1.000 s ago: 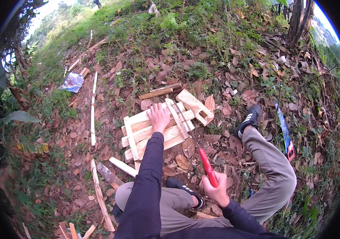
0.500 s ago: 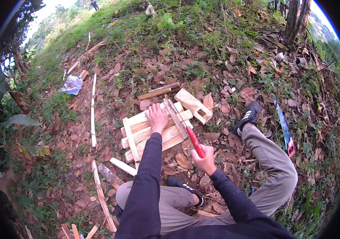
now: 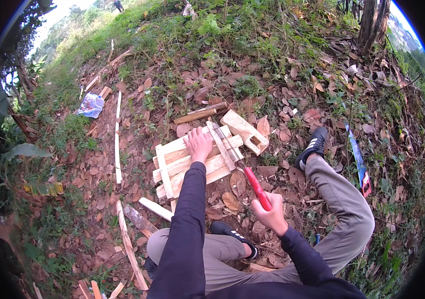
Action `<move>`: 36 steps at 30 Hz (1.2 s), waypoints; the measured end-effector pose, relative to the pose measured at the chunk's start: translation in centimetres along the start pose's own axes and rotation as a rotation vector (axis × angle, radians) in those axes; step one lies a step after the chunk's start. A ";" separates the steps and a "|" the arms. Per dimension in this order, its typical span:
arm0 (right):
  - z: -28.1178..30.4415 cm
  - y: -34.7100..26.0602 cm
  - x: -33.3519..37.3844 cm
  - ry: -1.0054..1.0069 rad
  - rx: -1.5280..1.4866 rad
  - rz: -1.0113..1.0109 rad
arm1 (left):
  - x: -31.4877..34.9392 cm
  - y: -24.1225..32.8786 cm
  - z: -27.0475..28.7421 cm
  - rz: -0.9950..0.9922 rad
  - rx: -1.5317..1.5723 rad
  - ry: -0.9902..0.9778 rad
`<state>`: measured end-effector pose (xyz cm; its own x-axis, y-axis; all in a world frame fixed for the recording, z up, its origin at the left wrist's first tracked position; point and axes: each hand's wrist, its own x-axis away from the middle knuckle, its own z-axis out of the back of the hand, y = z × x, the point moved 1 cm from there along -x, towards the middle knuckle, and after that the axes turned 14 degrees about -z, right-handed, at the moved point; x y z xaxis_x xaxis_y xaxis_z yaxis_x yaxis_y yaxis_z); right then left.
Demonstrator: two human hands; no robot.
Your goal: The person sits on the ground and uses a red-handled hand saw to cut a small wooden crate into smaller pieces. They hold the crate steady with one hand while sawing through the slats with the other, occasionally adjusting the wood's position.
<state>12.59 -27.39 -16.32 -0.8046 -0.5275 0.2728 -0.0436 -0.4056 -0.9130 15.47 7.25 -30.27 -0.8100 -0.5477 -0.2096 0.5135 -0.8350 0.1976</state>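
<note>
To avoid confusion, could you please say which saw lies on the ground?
The blue-bladed saw, beside the right leg; the other saw is in the right hand.

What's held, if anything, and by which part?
The right grip holds a red-handled handsaw by the near end of its handle. The left grip lies spread on the slatted wooden panel, not closed round anything visible.

the red handle (image 3: 257, 187) looks glossy plastic; slats (image 3: 215, 167), rough matt wood; trousers (image 3: 338, 192), matt cloth.
</note>
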 end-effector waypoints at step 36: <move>1.5 -0.3 5.3 -0.005 -0.038 -0.010 | -1.2 -0.1 0.8 0.031 -0.028 0.019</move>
<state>9.28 -31.19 -14.12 -0.8011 -0.5272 0.2835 -0.0745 -0.3821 -0.9211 16.18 8.00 -29.28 -0.7881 -0.5743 -0.2215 0.5466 -0.8185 0.1771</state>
